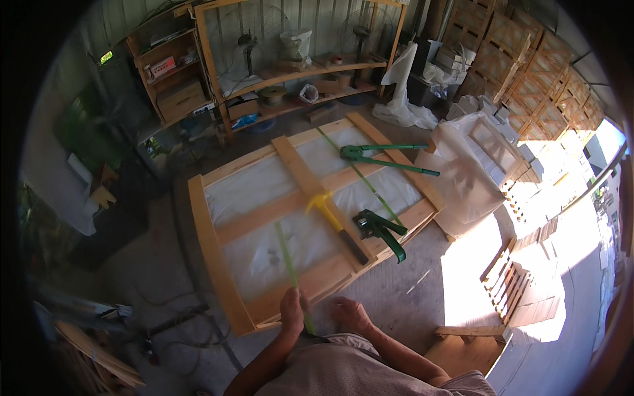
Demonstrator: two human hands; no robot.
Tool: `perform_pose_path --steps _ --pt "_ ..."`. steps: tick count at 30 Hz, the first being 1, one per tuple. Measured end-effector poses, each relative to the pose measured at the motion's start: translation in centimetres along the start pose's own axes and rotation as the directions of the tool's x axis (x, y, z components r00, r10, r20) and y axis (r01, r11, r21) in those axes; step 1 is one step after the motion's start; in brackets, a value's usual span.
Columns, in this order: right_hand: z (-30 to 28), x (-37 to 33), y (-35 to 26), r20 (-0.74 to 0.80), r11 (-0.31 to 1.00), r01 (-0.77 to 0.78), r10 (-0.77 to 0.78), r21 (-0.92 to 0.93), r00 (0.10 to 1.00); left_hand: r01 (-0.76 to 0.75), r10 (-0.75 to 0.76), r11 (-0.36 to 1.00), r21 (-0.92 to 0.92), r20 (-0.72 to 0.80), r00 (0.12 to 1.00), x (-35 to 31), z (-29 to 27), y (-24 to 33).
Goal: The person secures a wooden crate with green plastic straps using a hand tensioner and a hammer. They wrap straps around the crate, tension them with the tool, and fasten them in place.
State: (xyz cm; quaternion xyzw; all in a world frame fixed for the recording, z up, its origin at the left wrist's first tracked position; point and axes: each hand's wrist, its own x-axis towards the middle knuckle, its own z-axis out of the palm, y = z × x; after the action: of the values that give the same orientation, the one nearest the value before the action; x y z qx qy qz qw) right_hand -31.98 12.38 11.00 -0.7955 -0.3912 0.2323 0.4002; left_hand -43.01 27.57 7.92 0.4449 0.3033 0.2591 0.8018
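My left hand [292, 310] is closed around a green strap [285, 251] at the near edge of a wooden crate [257, 218]. The strap runs from the hand onto the crate's plastic-wrapped top, and its end hangs below. Just right of it, my right hand [354, 315] is held with loosely bent fingers and no visible object in it. On the crate lie a yellow hammer [328, 216] with a dark grip, a green strapping tool [380, 230] at the near right edge, and a long-handled green cutter [370, 155] farther back. A second green strap [371, 187] crosses the crate's right part.
Wooden shelves [300, 79] with fans and boxes stand at the back. A plastic-covered stack [465, 178] sits right of the crate, near tall stacked crates [528, 66]. A wooden pallet [512, 284] lies in sunlight at right, and wood strips [96, 353] at lower left.
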Motion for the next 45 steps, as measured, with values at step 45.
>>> perform_pose_path --steps 45 --pt "-19.3 32.7 18.5 0.332 0.904 -0.309 0.400 -0.295 0.854 -0.073 0.028 0.993 -0.094 -0.408 0.913 0.0 5.9 -6.7"
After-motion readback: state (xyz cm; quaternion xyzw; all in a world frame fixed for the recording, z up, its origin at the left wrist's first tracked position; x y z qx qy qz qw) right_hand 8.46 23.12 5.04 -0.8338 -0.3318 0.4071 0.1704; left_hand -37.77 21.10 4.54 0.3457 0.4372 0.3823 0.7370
